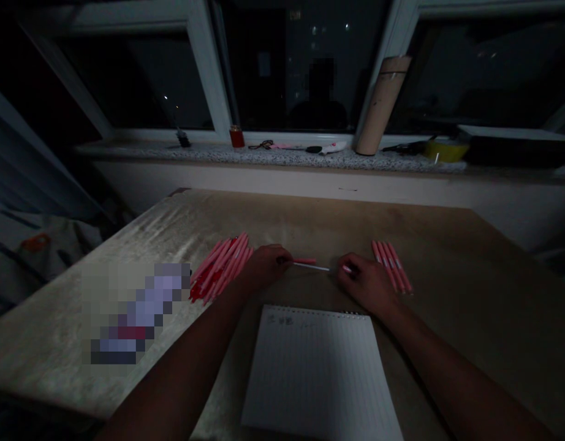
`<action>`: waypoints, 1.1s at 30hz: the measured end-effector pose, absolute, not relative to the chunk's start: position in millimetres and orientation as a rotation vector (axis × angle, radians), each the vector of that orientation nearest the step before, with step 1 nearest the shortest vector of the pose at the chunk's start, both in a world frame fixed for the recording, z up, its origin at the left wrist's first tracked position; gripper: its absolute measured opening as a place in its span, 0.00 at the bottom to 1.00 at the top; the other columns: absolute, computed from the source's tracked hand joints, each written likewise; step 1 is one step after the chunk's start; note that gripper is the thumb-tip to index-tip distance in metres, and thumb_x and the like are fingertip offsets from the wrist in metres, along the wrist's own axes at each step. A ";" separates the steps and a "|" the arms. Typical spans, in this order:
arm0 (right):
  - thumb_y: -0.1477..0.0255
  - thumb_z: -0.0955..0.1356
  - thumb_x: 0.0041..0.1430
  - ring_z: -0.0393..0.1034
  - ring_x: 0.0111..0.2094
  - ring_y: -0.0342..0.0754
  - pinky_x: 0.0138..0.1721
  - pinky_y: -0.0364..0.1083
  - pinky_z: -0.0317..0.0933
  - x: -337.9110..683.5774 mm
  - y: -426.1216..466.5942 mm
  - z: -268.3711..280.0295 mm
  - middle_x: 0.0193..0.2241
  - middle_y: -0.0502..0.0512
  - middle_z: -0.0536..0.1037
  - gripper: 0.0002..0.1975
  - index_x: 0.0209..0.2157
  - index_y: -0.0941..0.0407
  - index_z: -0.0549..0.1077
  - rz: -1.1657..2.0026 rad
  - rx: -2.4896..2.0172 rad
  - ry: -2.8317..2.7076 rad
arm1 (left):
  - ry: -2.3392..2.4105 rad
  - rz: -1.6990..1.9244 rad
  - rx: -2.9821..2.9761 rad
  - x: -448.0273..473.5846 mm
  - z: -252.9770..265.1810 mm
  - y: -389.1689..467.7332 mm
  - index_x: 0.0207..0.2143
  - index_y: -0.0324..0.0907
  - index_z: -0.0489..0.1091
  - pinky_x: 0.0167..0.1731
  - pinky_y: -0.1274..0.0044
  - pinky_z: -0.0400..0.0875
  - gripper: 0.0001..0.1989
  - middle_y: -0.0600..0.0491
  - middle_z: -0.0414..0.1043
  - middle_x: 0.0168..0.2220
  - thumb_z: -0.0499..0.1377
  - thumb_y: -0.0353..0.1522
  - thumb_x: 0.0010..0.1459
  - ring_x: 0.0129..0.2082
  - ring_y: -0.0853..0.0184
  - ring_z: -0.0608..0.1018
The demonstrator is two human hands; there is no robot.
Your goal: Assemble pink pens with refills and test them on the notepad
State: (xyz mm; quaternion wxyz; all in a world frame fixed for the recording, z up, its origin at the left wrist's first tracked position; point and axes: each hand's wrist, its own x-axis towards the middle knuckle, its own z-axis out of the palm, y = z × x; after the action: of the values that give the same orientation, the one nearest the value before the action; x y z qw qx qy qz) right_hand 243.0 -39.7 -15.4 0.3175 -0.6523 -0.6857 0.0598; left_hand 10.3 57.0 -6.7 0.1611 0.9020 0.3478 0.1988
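My left hand is closed, its fingertips at the left ends of a thin white pen refill and a short pink pen barrel. The barrel lies just behind the refill, and I cannot tell whether it is gripped too. Close to the refill's right end, my right hand is curled around a small pink pen part, mostly hidden by the fingers. Beside my left hand is a loose pile of pink and red pen parts. Several pink pens lie in a row past my right hand.
A lined spiral notebook lies open in front of me, with some writing at its top. A blurred-out object rests on the table at left. The windowsill holds a tall tan cylinder, a red jar and yellow tape.
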 end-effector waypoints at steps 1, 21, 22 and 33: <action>0.70 0.63 0.52 0.68 0.24 0.45 0.25 0.42 0.55 243.8 -39.3 -16.5 0.23 0.52 0.75 0.06 0.30 0.55 0.71 0.150 -1.719 -1.796 | 0.997 0.542 2.606 10.2 -8.3 57.7 0.33 0.40 0.73 0.35 0.77 0.64 0.08 0.51 0.73 0.32 0.54 0.30 0.54 0.33 0.68 0.73; 0.77 0.64 0.48 0.68 0.27 0.46 0.30 0.42 0.58 241.7 -34.7 -21.3 0.27 0.52 0.75 0.07 0.28 0.55 0.73 0.199 -1.633 -2.001 | 1.168 0.476 2.743 18.1 -16.5 51.4 0.32 0.41 0.72 0.36 0.74 0.63 0.08 0.50 0.72 0.32 0.55 0.34 0.55 0.34 0.65 0.72; 0.77 0.64 0.48 0.68 0.27 0.45 0.29 0.42 0.58 241.8 -34.6 -21.4 0.27 0.52 0.75 0.07 0.28 0.55 0.73 0.206 -1.627 -2.001 | 1.165 0.480 2.744 18.2 -16.9 51.7 0.32 0.41 0.72 0.36 0.74 0.63 0.08 0.50 0.72 0.32 0.55 0.34 0.55 0.34 0.65 0.72; 0.76 0.65 0.48 0.70 0.29 0.47 0.31 0.43 0.59 241.1 -35.7 -20.7 0.30 0.52 0.76 0.07 0.31 0.54 0.73 0.201 -1.641 -1.993 | 1.131 0.498 2.732 24.4 -9.5 41.2 0.32 0.41 0.71 0.36 0.74 0.64 0.07 0.51 0.71 0.32 0.55 0.33 0.53 0.33 0.66 0.72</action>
State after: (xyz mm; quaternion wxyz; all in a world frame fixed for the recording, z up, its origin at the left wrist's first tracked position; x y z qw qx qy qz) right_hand 241.1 -35.7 -20.7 0.2724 -0.6097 -0.7406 0.0745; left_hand 24.4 41.2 -9.5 0.0717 0.9088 0.3762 0.1656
